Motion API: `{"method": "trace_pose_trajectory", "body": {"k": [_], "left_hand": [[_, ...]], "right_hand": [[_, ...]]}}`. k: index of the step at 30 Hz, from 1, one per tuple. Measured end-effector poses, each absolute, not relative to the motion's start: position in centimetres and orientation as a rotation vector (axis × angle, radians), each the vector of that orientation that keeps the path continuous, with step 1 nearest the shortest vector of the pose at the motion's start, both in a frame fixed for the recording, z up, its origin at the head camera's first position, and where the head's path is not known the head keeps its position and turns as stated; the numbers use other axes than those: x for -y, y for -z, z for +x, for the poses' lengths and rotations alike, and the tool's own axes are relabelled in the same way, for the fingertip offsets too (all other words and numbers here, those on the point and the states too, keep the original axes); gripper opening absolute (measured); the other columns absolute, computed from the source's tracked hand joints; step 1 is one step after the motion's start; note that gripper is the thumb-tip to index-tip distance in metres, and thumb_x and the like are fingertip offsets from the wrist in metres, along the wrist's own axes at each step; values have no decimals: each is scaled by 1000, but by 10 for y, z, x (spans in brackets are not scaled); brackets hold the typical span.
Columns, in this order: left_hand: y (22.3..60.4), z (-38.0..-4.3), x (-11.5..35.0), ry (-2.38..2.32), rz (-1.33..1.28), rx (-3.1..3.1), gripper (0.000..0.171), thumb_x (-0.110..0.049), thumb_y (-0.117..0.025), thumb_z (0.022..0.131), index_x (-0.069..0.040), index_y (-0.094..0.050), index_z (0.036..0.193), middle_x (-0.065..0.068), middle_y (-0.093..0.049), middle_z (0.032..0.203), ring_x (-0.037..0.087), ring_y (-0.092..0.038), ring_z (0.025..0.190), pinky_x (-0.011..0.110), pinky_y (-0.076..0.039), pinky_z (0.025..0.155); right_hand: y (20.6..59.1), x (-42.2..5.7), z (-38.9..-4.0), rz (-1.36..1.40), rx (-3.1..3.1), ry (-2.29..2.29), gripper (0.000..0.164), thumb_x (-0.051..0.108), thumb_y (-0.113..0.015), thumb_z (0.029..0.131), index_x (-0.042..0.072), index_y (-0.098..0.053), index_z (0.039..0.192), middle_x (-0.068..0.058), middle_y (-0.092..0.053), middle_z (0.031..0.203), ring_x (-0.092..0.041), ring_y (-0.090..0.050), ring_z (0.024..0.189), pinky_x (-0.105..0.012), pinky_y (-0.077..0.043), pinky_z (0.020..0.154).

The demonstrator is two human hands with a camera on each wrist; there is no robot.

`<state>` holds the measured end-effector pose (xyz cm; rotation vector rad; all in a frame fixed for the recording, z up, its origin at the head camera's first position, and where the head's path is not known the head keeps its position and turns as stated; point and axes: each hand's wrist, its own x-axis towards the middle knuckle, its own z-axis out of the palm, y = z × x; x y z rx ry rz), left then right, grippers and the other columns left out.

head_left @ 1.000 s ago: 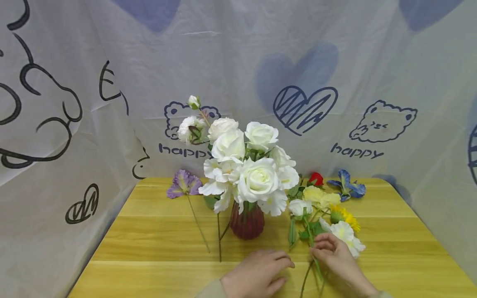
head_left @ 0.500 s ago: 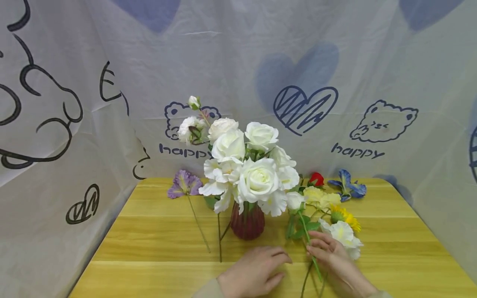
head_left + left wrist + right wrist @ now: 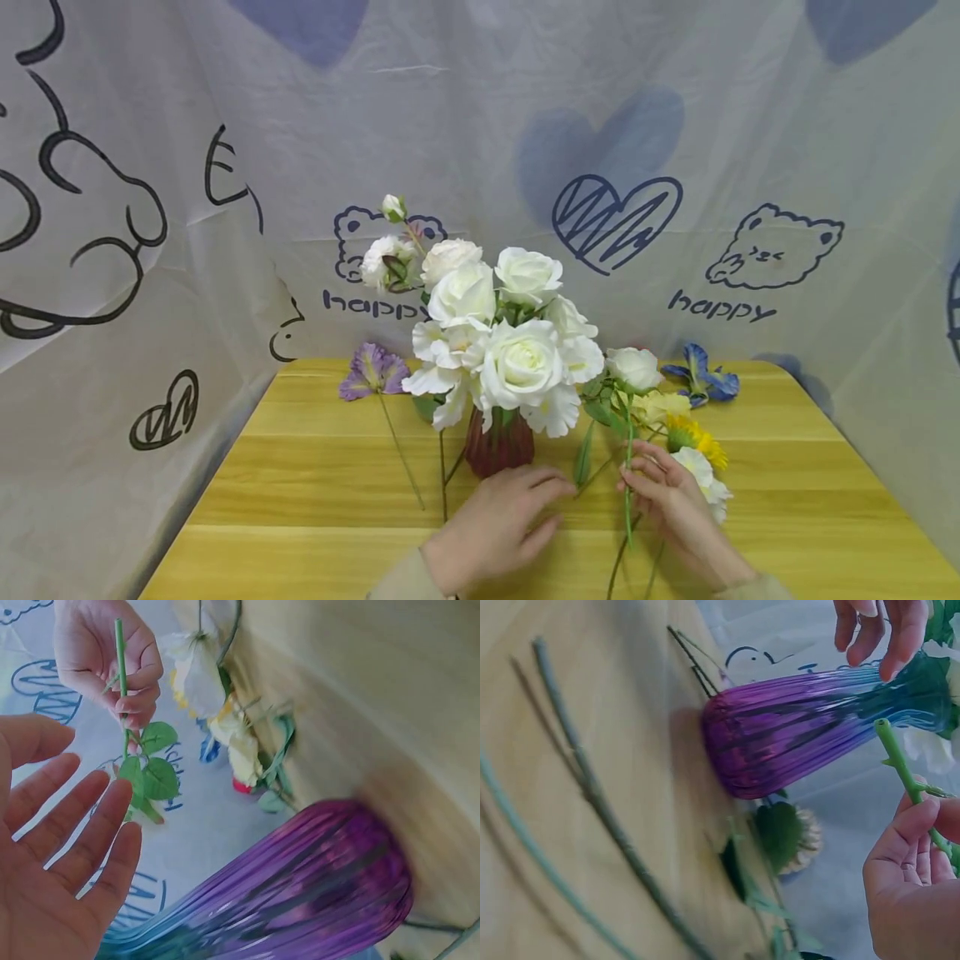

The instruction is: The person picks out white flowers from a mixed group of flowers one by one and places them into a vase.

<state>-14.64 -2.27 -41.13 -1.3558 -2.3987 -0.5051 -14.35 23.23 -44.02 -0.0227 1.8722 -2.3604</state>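
My right hand [image 3: 678, 504] pinches the green stem of a white rose [image 3: 633, 369] between thumb and fingers, to the right of the vase. The bare lower end of that stem [image 3: 897, 757] shows in the right wrist view, and its green leaves [image 3: 154, 776] in the left wrist view. My left hand [image 3: 498, 521] holds nothing; its fingers are spread and slightly bent in front of the ribbed vase [image 3: 498, 450]. That vase looks purple with a blue-green neck in the wrist views. Several white flowers [image 3: 521, 362] fill its top.
A purple flower [image 3: 372, 371] lies on the table [image 3: 300, 483] left of the vase. To the right lie a blue flower [image 3: 701, 375], a pale yellow one [image 3: 658, 407], a yellow daisy-like one [image 3: 697, 439] and a white one [image 3: 708, 483]. Loose stems [image 3: 607, 817] stretch toward the front.
The white rose has risen off the other flowers and its stem stands more upright in my right hand. My left hand has moved slightly left and forward, toward the vase.
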Motion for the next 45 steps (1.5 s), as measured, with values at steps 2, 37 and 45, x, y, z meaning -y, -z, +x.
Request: {"method": "trace_pose_trajectory", "body": {"k": [2,37,45], "left_hand": [[407,-148,24,509,-1320,2385,32,-25,-59,91,-16,-58,122,-3,-59,120,11,-57,107,26,-49,93],[359,-176,27,785,-1159,2197,74,-9,-65,84,-16,-28,149,12,-43,143,7,-53,77,23,-51,73],[352,-181,37,953,-1168,2134,69,-7,-62,85,-10,-32,147,8,-31,152,25,-25,139,39,-29,112]], "right_hand": [[434,-232,-145,-32,-1867,2384,38,9,-56,94,11,-41,128,2,-57,96,-12,-62,84,-19,-51,68],[365,-202,-176,-495,-2363,2664,29,8,-51,97,-14,-43,114,-11,-66,90,-19,-65,75,-23,-56,65],[355,-188,-184,-798,-2336,2813,20,-3,-47,96,-17,-43,109,-13,-60,90,-20,-67,73,-25,-58,65]]}}
